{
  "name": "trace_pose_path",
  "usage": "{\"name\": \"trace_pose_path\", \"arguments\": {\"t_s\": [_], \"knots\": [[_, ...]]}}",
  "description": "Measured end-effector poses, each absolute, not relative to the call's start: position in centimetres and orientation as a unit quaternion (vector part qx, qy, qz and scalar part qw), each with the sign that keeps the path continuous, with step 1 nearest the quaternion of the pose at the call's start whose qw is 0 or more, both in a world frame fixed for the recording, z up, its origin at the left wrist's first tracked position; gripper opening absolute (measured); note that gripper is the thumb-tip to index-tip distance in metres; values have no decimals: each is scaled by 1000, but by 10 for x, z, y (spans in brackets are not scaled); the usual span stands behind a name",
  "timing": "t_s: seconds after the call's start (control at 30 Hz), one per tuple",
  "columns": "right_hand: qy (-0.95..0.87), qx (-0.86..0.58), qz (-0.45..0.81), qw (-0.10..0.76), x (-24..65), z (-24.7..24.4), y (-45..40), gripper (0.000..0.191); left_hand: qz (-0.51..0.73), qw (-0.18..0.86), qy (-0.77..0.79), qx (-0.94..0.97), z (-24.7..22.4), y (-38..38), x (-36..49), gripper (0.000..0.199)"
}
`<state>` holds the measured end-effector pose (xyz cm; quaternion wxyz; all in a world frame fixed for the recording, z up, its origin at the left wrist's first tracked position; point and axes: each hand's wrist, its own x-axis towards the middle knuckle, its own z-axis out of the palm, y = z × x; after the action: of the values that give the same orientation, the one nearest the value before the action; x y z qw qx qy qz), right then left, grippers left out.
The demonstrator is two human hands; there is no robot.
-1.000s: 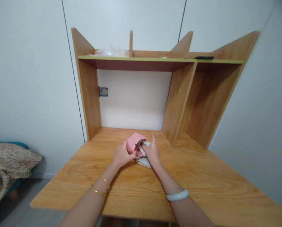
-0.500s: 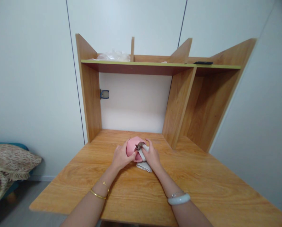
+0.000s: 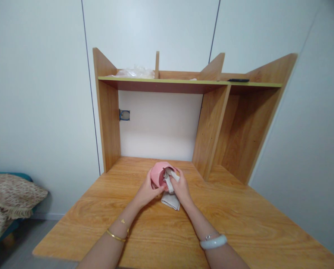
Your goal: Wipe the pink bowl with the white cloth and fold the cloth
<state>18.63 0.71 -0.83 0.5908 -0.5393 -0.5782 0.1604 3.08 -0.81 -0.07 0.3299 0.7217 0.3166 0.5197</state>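
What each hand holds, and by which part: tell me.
Left hand: a pink faceted container, by its left side. Right hand: a pale grey cloth, by its bunched upper part.

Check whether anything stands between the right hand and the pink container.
Yes: the pale cloth, bunched in the right hand at the opening of the container. Nothing visible separates the left hand from the container.

left: gold bangle, gold charm | right: silver chain, pale bangle
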Motion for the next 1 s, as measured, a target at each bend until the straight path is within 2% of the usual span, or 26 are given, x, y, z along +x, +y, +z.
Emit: {"name": "trace_pose_path", "arguments": {"t_s": [0.13, 0.27, 0.47, 0.67, 1.0], "knots": [[-573, -532, 171, 599, 185, -10, 9, 45, 521, 278, 370, 718, 1, -8, 29, 76], [-570, -574, 152, 568, 185, -9, 9, 46, 500, 222, 419, 724, 2, -9, 28, 77], [-571, -656, 108, 482, 186, 2, 2, 52, 451, 178, 457, 746, 8, -17, 26, 74], [-585, -713, 60, 381, 184, 13, -7, 55, 437, 179, 459, 753, 11, -20, 24, 74], [-596, -696, 36, 399, 187, 11, -6, 56, 447, 176, 461, 746, 14, -25, 25, 72]]}}
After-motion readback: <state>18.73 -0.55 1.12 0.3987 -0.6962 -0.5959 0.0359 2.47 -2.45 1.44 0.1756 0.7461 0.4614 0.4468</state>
